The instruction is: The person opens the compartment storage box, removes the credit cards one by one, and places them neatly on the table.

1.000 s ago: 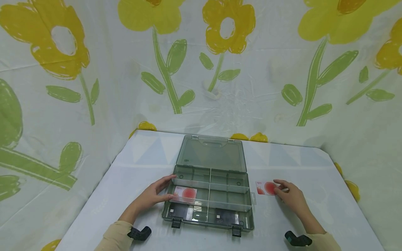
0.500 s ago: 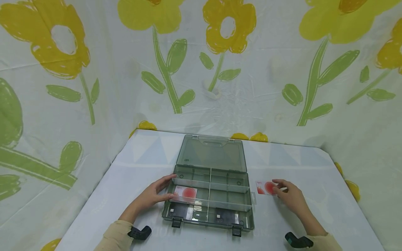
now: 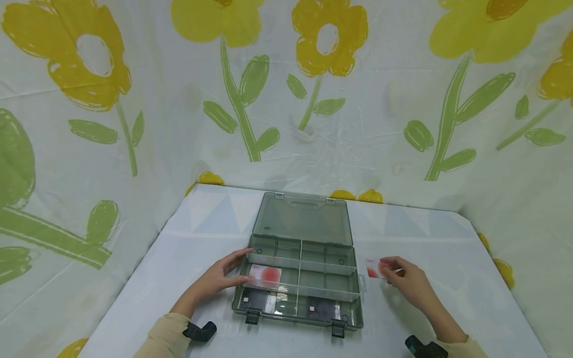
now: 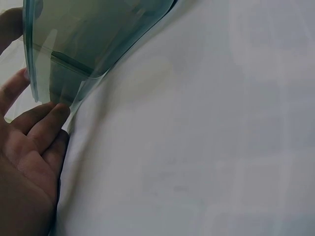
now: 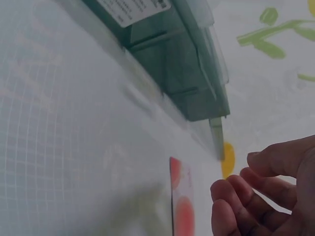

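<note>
A translucent grey-green compartment box (image 3: pixel 329 282) lies with its lid (image 3: pixel 302 219) folded back on the table. My left hand (image 3: pixel 219 275) rests against its left wall, with index finger and thumb at the rim; the left wrist view shows the fingers fairly straight beside the wall. One red-and-white card (image 3: pixel 264 275) sits in the middle-left compartment. Dark "VIP" cards (image 3: pixel 258 301) occupy the two front compartments. Right of the box, another red-and-white card (image 3: pixel 371 268) lies flat, partly hidden by my right hand (image 3: pixel 409 283). In the right wrist view that hand's bent fingers look apart from the card (image 5: pixel 183 206).
Two latches (image 3: pixel 252 317) stick out at the box's front edge. A clear tab (image 3: pixel 362 283) projects from its right side. The white table (image 3: pixel 192 308) extends to both sides, and a flower-printed cloth (image 3: pixel 380 109) hangs behind it.
My right hand has shifted left over the loose card and now covers more of its red circle. The card stays in place, and my left hand keeps its position at the box.
</note>
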A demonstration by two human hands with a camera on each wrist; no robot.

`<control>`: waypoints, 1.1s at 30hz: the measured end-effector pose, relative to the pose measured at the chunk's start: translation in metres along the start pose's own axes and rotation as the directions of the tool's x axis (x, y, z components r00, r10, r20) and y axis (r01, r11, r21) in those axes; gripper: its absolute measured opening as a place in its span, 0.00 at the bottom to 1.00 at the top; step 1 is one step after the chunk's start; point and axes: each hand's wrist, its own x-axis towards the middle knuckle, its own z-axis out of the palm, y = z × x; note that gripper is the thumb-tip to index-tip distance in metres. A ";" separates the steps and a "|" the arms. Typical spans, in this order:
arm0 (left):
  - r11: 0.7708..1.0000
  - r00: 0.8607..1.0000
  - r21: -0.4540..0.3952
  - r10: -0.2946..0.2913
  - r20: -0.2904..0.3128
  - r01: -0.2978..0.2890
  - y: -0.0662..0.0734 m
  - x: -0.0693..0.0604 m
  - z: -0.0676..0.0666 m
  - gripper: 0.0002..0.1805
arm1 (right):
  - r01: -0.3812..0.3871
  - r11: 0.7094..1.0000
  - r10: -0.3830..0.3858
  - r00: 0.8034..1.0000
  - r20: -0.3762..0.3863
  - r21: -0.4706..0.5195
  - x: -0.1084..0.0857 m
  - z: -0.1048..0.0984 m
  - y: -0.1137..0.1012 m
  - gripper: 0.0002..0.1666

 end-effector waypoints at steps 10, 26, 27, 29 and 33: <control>1.000 1.000 -0.008 -0.007 -0.002 0.007 0.001 0.000 0.000 0.40 | 0.068 0.998 -0.068 0.997 0.021 0.009 -0.011 0.002 -0.021 0.19; 1.000 1.000 -0.007 0.007 -0.002 -0.007 0.001 0.000 -0.001 0.40 | 0.142 0.979 -0.158 0.983 0.099 0.148 -0.027 0.005 -0.046 0.20; 1.000 1.000 -0.007 0.008 -0.001 -0.008 0.001 0.000 -0.001 0.40 | 0.148 0.977 -0.165 0.981 0.104 0.155 -0.028 0.005 -0.047 0.19; 1.000 1.000 -0.008 0.009 0.000 -0.009 0.000 0.000 -0.001 0.40 | 0.160 0.973 -0.181 0.976 0.119 0.168 -0.029 0.006 -0.049 0.19; 1.000 1.000 0.003 0.008 -0.005 -0.008 -0.001 0.000 0.000 0.40 | 0.180 0.964 -0.214 0.961 0.173 0.195 -0.031 0.007 -0.053 0.20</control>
